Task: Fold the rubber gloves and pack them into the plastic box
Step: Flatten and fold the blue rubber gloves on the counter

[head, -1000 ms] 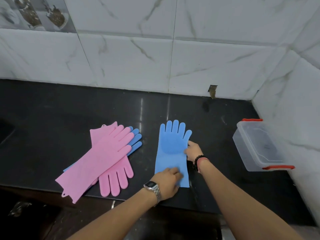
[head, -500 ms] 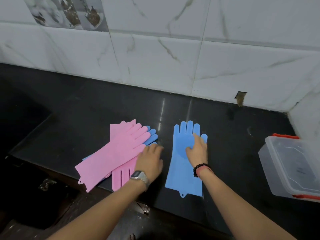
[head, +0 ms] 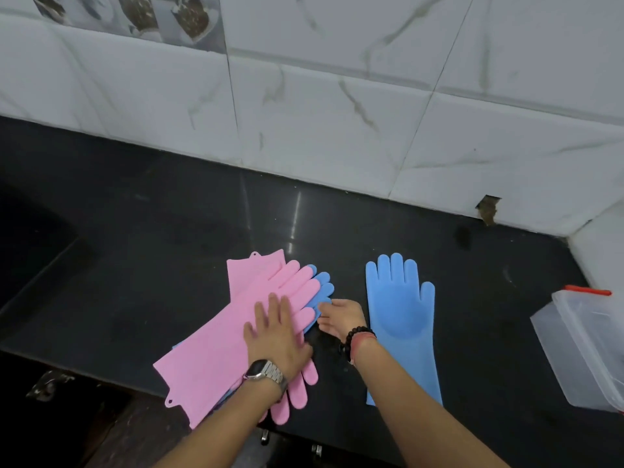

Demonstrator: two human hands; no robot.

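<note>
Pressing flat with fingers spread, the left hand (head: pixel 275 336) holds down the pink gloves (head: pixel 236 336) at lower middle. The right hand (head: pixel 341 317) touches the blue glove (head: pixel 322 292) poking out beneath; whether it pinches, I cannot tell. That glove runs slanting toward lower left, nearest the right hand.

One blue glove (head: pixel 401 319) lies flat and unfolded on the dark table (head: pixel 169 258), fingers toward the wall. To its left sits a crossed pile: two pink gloves (head: pixel 236 332) over a second blue glove (head: pixel 322 288). The clear plastic box (head: pixel 587 349), red-clipped lid on, sits tilted at the far right.
</note>
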